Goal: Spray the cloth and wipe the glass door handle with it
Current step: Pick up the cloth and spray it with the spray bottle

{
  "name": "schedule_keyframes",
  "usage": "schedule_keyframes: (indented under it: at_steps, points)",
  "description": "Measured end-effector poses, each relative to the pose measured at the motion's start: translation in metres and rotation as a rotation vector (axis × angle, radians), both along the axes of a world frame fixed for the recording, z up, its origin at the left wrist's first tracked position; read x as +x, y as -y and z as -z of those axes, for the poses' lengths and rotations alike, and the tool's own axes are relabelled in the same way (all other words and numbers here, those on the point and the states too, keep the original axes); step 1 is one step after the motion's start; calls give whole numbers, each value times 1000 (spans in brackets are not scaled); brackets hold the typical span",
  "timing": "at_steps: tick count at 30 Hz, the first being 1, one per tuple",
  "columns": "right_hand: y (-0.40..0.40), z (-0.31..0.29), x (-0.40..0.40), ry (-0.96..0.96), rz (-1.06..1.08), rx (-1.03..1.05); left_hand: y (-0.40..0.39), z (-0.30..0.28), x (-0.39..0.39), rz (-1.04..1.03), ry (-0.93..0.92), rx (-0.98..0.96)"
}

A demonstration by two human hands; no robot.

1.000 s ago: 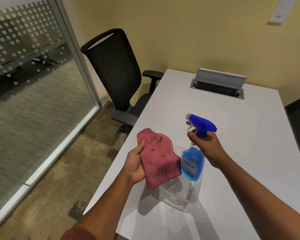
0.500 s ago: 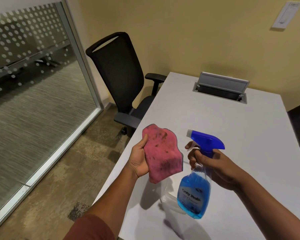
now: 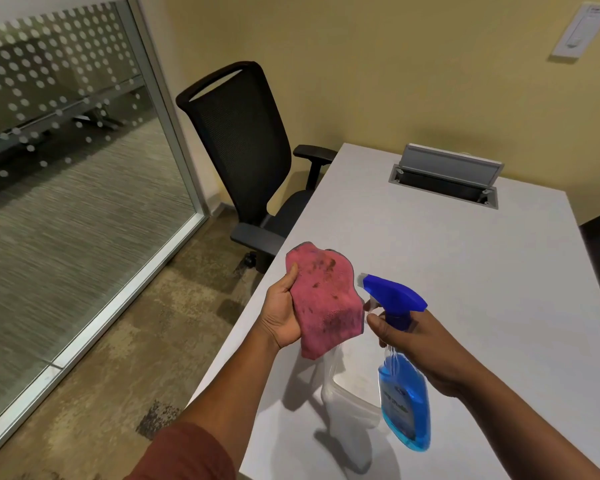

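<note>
Yellow walls close in a small office with a white table [image 3: 465,271]. Above its near corner, the left hand [image 3: 281,315] holds up a stained pink cloth [image 3: 323,299], thumb pressed on its front. Just beside it, the right hand [image 3: 420,344] grips the neck of a blue spray bottle [image 3: 404,393], nozzle aimed at the cloth. Behind stands a black office chair [image 3: 243,147], and a glass wall [image 3: 66,168] runs along the left.

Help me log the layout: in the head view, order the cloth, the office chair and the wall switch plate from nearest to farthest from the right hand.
From the right hand, which grips the spray bottle:
1. Cloth, just to its left, held in the left hand.
2. Office chair, beyond the table's left edge.
3. Wall switch plate, high on the far wall, upper right.
</note>
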State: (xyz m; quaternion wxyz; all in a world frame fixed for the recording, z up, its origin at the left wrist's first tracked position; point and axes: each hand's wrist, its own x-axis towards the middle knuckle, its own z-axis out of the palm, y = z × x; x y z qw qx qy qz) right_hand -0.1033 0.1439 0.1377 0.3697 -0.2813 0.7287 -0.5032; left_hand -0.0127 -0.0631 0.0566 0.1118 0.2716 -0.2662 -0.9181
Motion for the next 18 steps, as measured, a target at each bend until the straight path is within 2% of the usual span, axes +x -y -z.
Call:
schedule_keyframes:
  at_steps: [6, 18]
  points:
    - [-8, 1, 11, -22, -2, -2, 4, 0, 1, -27, -6, 0]
    - [-22, -2, -1, -36, 166, 39, 3, -3, 8, -12, -53, 22]
